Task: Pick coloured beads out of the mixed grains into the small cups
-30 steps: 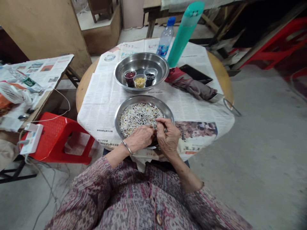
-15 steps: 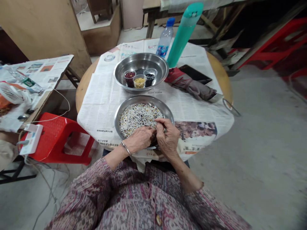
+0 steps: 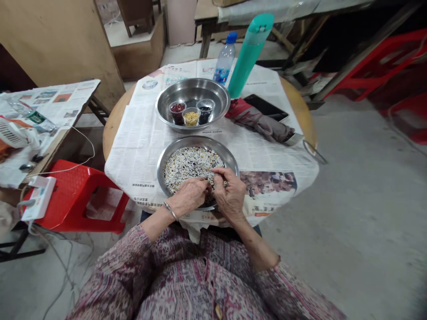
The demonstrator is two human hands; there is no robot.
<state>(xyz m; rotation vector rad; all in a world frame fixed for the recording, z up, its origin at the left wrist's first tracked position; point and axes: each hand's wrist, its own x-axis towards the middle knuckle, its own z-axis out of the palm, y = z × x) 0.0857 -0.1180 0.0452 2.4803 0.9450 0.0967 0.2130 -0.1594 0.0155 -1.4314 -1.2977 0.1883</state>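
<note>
Both my left hand [image 3: 189, 194] and right hand [image 3: 229, 195] work the round steel pan of mixed grains [image 3: 193, 163] at six o'clock; I'm picking, fingers curled together, what they pinch hidden. Next needs a fine pinch.

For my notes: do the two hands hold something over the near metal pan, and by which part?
It cannot be told. Both the left hand and right hand pinch among the mixed grains; anything pinched is too small to see.
</note>
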